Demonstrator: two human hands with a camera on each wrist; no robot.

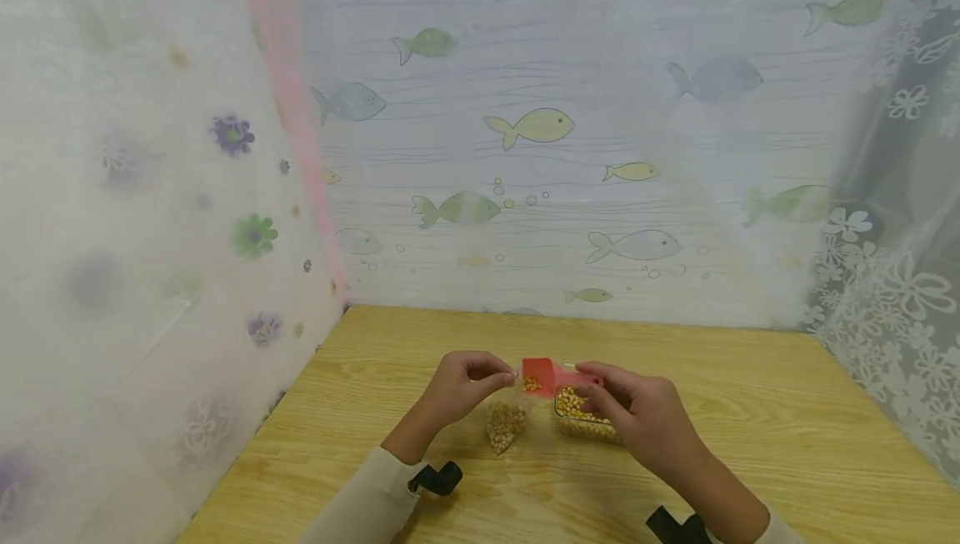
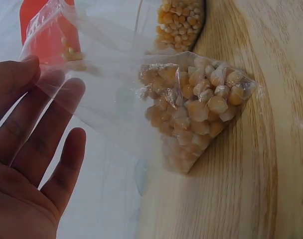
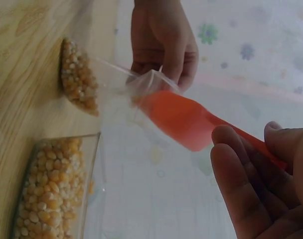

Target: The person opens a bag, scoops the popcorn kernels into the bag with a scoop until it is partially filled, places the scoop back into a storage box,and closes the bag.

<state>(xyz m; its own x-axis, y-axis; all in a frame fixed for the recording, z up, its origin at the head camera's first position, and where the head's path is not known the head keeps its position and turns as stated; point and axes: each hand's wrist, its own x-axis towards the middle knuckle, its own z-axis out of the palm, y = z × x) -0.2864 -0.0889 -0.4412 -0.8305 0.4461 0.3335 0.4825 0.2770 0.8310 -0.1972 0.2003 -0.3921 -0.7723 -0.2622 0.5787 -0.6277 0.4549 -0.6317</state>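
Corn kernels (image 1: 579,411) fill a clear plastic container (image 1: 588,426) standing on the wooden tabletop (image 1: 787,436), largest of the things at hand, just below the right hand (image 1: 637,415). Beside it hangs a clear zip bag (image 2: 191,114), its kernel-filled bottom corner resting on the tabletop and its mouth pinched up by the left hand (image 1: 465,381). The right hand grips the handle of a red scoop (image 1: 543,376), whose bowl, with a few kernels in it, sits at the bag's mouth. The likeliest trouble is spillage: the mouth is held from one side only, so the film could sag shut and kernels would scatter. A tilt too quick might send them past the opening.
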